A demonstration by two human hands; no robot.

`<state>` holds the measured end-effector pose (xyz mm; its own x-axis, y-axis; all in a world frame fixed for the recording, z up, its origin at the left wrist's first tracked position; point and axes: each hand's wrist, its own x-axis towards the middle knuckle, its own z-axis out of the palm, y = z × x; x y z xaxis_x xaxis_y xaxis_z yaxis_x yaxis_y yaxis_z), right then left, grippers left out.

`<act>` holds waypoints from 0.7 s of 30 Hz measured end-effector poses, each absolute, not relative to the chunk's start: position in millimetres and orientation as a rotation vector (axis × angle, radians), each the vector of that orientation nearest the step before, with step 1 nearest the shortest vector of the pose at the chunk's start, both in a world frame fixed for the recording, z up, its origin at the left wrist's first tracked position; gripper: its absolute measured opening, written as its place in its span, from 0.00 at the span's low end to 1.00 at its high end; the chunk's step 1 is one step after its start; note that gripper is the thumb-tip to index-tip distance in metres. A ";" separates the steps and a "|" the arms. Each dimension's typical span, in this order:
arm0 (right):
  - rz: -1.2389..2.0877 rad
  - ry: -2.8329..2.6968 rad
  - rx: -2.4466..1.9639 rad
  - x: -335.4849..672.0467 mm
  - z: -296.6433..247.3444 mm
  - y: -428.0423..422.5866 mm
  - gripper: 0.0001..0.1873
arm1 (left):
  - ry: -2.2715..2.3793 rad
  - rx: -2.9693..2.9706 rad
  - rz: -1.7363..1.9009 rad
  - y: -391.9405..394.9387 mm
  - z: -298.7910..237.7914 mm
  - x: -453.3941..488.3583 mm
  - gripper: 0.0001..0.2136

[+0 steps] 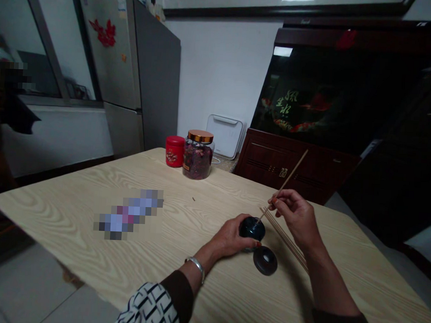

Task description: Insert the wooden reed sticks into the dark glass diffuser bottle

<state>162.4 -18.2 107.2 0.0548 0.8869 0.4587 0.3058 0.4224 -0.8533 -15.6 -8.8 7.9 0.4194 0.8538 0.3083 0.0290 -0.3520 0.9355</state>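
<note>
My left hand (232,236) is wrapped round a small dark glazed pot (252,228) on the table. Between the thumb and fingers of my right hand (296,213) is a thin wooden stick (294,168). The stick slants up to the right, its lower end at the pot's top; how far it goes in I cannot tell. A dark round lid (265,261), pale at its centre, lies on the table just in front of the pot. Several more thin sticks (285,237) lie beside the pot, partly behind my right forearm.
Farther back on the wood-grain table (183,255) stand a red canister (175,151) and a clear jar (197,156) with dried contents and a copper-coloured lid. A blurred-out object (129,215) lies at left. Beyond are a refrigerator (156,78) and a fish tank (307,94).
</note>
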 end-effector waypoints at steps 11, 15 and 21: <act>0.521 -1.827 -1.583 223.4 102.0 -8.6 0.12 | 0.743 1.658 1.063 -6.7 3.7 -12.5 0.29; 0.283 -1.987 -1.962 261.3 74.6 2.5 0.06 | 0.732 1.654 1.060 -6.1 3.3 -12.7 0.30; 0.376 -2.035 -2.193 278.2 35.0 11.6 0.07 | 0.729 1.629 1.045 -7.1 6.0 -12.4 0.30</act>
